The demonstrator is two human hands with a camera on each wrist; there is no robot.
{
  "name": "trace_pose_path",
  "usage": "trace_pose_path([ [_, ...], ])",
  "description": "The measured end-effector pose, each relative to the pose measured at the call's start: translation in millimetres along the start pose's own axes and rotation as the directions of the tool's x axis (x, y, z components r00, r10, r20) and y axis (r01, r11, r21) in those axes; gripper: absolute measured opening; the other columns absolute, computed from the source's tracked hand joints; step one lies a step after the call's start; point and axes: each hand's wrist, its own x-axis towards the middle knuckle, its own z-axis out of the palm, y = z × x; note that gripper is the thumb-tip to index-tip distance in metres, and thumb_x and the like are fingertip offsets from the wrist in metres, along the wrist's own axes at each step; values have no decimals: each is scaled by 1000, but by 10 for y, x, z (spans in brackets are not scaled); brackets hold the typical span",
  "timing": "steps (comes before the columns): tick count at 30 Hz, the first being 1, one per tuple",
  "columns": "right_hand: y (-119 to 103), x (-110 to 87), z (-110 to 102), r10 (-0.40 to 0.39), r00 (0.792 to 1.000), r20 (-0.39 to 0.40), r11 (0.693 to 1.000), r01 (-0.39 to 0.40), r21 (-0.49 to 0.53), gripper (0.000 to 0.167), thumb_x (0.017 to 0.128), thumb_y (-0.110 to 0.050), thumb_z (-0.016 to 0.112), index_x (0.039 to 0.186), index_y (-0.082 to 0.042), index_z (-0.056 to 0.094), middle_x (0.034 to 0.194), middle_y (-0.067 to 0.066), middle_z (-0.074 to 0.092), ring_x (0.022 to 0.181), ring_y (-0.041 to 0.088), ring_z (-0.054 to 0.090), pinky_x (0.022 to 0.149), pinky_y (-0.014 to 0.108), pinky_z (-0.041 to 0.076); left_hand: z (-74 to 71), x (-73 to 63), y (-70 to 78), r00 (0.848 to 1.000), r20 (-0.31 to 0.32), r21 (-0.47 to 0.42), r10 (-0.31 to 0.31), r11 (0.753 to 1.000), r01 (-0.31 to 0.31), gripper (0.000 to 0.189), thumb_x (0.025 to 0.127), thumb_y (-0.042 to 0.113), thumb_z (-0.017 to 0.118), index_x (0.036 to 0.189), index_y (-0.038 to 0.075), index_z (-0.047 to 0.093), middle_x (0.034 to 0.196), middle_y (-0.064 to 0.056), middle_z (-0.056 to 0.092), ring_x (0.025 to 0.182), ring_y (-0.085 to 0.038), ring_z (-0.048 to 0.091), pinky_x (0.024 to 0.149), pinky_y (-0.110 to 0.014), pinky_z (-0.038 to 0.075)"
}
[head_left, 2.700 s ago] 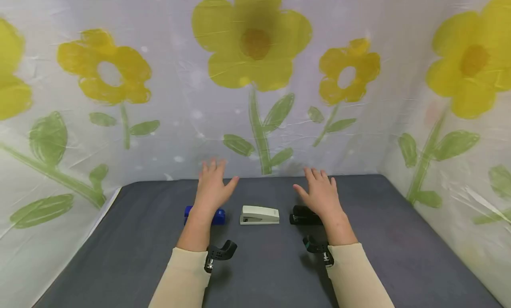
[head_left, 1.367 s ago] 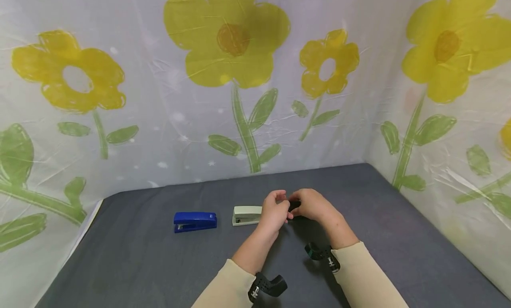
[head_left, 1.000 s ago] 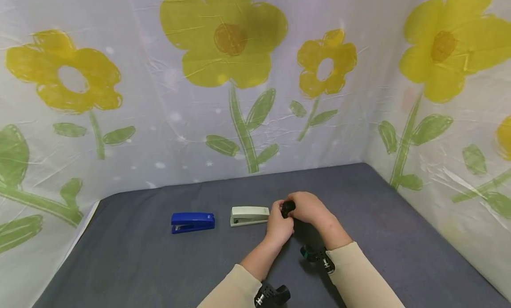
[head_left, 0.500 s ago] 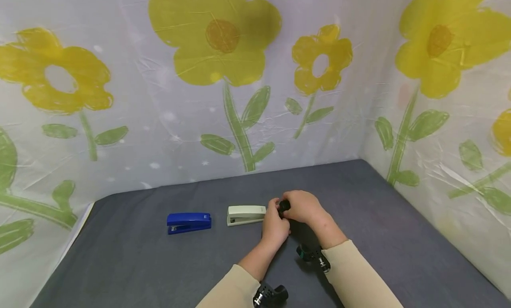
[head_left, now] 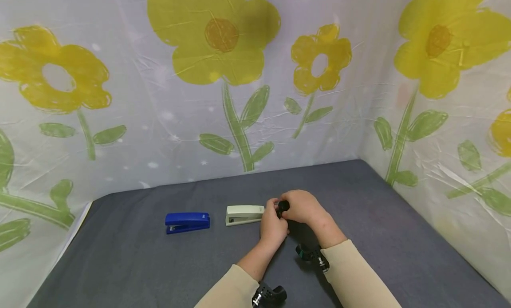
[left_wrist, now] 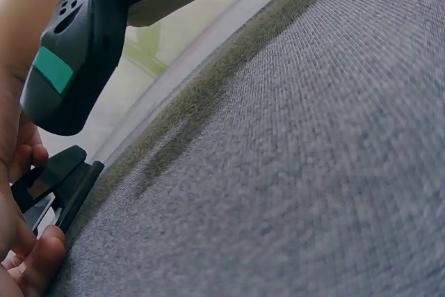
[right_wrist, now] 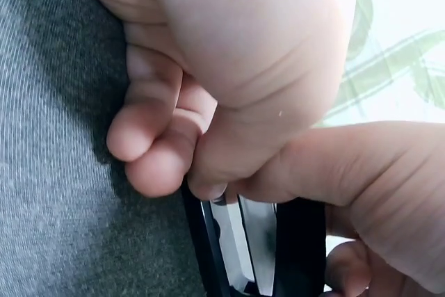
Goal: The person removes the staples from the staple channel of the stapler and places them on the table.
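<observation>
A black stapler is held between both hands, and its dark end shows in the head view. My left hand grips it from the near left side. From the right, my right hand holds it with bent fingers. In the right wrist view, the black stapler is parted lengthwise, with metal showing inside and fingertips at the gap. The left wrist view shows the black stapler low over the table, partly covered by fingers. A white stapler lies just left of my left hand.
A blue stapler lies farther left on the dark grey cloth-covered table. White sheeting with painted yellow flowers hangs behind the table and at its sides. A black wrist device sits at the right sleeve.
Both hands have come from spread positions above the table to the black stapler and taken hold of it. The head view has turned slightly. Over the last half second little has moved.
</observation>
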Motion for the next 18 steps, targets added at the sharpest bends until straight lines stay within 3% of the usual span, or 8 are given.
trace_pose_path([
  [11,88,-14,-18,19,1000,-10,992,-17,125,34,79,-15,85,112,-12,78,105,3,73,84,19,64,72,38,52,27,3,23,1000,15,9,-24,1000,23,62,85,-16,52,145,-1,46,124,-16,63,48,-12,57,49,-29,51],
  [18,106,-45,-32,37,999,-19,989,-34,142,35,78,-15,86,111,-12,79,104,3,73,83,18,64,72,38,53,46,-5,62,1000,12,18,-17,1000,17,61,86,-15,54,145,-1,47,121,-14,63,47,-12,57,50,-29,50],
])
